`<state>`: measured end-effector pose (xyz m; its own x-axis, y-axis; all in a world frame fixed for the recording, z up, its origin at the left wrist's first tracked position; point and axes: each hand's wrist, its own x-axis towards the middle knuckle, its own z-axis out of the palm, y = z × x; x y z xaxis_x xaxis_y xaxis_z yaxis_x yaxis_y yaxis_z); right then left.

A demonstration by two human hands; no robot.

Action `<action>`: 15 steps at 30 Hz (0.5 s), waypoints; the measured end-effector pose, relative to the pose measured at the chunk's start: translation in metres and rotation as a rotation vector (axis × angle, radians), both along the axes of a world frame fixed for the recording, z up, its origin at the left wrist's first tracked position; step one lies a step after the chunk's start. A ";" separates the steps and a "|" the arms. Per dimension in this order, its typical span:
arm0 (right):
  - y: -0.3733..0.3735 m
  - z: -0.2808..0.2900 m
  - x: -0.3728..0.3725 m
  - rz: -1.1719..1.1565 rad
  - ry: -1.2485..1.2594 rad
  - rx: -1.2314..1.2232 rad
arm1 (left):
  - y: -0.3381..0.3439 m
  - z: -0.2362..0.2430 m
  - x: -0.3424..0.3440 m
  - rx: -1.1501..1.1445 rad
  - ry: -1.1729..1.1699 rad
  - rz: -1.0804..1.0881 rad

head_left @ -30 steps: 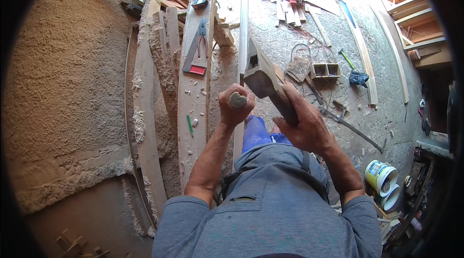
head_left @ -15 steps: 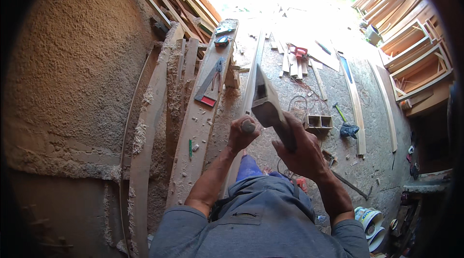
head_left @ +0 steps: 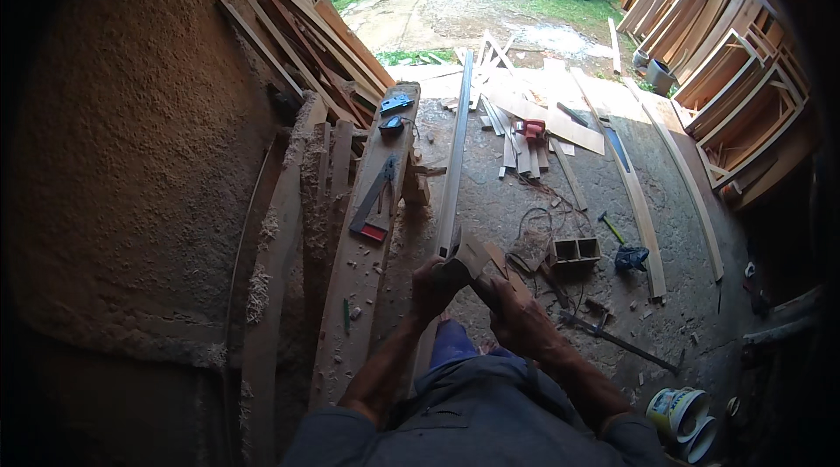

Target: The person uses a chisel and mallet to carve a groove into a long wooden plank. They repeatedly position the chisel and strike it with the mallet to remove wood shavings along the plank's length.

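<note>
My left hand (head_left: 430, 294) is closed in a fist at the near part of a long narrow timber (head_left: 456, 170). A round-ended handle, like a chisel's, is in that fist; its end is now covered and its blade is hidden. My right hand (head_left: 525, 324) grips the short handle of a hatchet-like tool (head_left: 470, 259). The tool's heavy wedge-shaped head lies right over my left fist. Whether it touches the handle's end cannot be made out.
At left, a thick plank (head_left: 354, 279) bears a try square (head_left: 374, 205), a tape measure (head_left: 392, 124) and a green pencil (head_left: 346, 317). A hollow block (head_left: 575, 251), a hammer (head_left: 612, 226), a red power tool (head_left: 531, 129) and long boards (head_left: 643, 213) lie on the floor to the right.
The hatchet-like tool has come down from raised to over my left fist, covering the handle's end. My right hand has moved down and slightly left. The view has tipped up toward the yard.
</note>
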<state>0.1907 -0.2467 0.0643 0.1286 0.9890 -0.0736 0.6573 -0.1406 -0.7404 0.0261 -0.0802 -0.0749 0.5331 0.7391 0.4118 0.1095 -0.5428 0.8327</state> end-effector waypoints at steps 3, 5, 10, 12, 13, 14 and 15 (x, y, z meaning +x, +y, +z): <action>-0.012 -0.014 0.003 -0.123 0.106 0.040 | 0.015 0.006 0.017 -0.137 -0.047 0.025; -0.020 -0.029 0.008 -0.174 0.158 0.080 | 0.049 0.010 0.044 -0.193 0.038 0.054; -0.038 -0.049 0.019 -0.361 0.407 -0.253 | 0.019 0.016 0.045 -0.263 -0.060 0.074; -0.046 -0.059 0.021 -0.395 0.413 -0.221 | 0.001 0.035 0.018 -0.218 -0.074 -0.028; -0.049 -0.068 0.026 -0.416 0.410 -0.208 | -0.003 0.037 0.013 -0.201 -0.088 -0.082; -0.047 -0.078 0.032 -0.426 0.370 -0.214 | 0.002 0.036 0.016 -0.276 -0.034 -0.003; -0.048 -0.084 0.033 -0.446 0.393 -0.259 | 0.001 0.038 0.015 -0.277 -0.021 0.009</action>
<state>0.2238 -0.2947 -0.0201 0.4378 0.7906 -0.4282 0.1813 -0.5441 -0.8192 0.0414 -0.0793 -0.0368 0.5195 0.8297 0.2043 0.0940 -0.2931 0.9514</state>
